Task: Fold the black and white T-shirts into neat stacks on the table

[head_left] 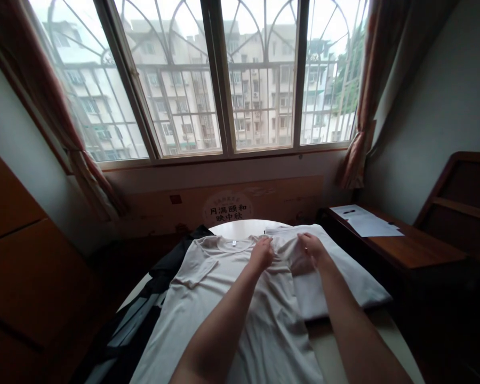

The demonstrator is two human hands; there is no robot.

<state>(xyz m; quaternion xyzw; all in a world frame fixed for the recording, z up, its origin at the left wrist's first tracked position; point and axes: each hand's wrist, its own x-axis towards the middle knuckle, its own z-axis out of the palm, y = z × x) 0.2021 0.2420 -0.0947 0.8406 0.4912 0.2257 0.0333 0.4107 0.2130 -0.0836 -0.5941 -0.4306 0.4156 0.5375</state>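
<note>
A white T-shirt [216, 298] lies spread on a round table, its collar toward the window and a small label at the neck. My left hand [262, 253] is closed on the shirt near the right side of the collar. Farther right, my right hand [311, 246] pinches the shirt's right sleeve, lifting the cloth a little between the two hands. Beneath that sleeve lies a folded white garment [344, 272]. The shirt's left sleeve [200, 272] rests flat, folded slightly inward.
Dark clothing [132, 320] hangs over the left side of the table [244, 226]. Papers [368, 221] lie on a wooden desk [420, 248] at the right. A barred window [224, 80] with tied curtains [354, 154] is ahead, and a wooden cabinet [12, 240] stands left.
</note>
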